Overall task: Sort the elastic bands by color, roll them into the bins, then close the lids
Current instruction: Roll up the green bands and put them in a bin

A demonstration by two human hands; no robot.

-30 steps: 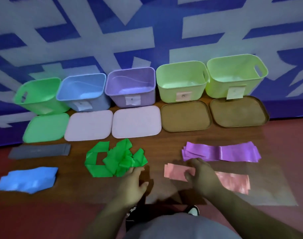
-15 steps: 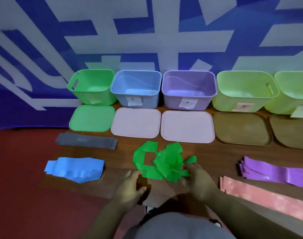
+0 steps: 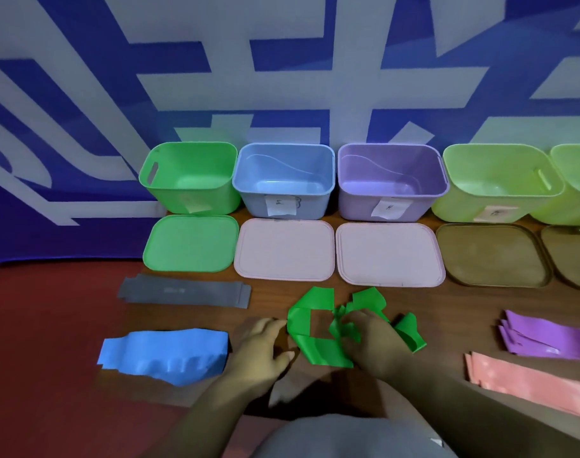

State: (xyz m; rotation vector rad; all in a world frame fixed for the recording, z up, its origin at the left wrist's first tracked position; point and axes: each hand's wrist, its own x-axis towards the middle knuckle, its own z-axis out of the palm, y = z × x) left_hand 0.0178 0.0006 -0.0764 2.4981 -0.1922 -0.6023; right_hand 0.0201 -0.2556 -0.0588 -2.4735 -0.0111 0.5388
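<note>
A tangled heap of green elastic bands (image 3: 318,348) lies on the wooden table in front of me. My right hand (image 3: 372,335) lies on the heap's middle with its fingers curled into the green bands. My left hand (image 3: 260,345) rests at the heap's left edge, fingers loosely bent, touching a band. Open bins stand along the back: green bin (image 3: 189,178), blue bin (image 3: 283,178), purple bin (image 3: 391,180), light green bin (image 3: 500,181). Their lids lie flat in front: green lid (image 3: 191,244), two pale pink lids (image 3: 283,249).
Other band piles lie around: grey bands (image 3: 182,290) and blue bands (image 3: 164,355) at left, purple bands (image 3: 546,338) and pink bands (image 3: 529,381) at right. Two brown lids (image 3: 490,256) lie at back right. A blue-and-white wall rises behind the bins.
My right hand left the pink bands and moved left onto the green heap, closing on it. The view swung left, and my left hand came up to the heap's left edge.
</note>
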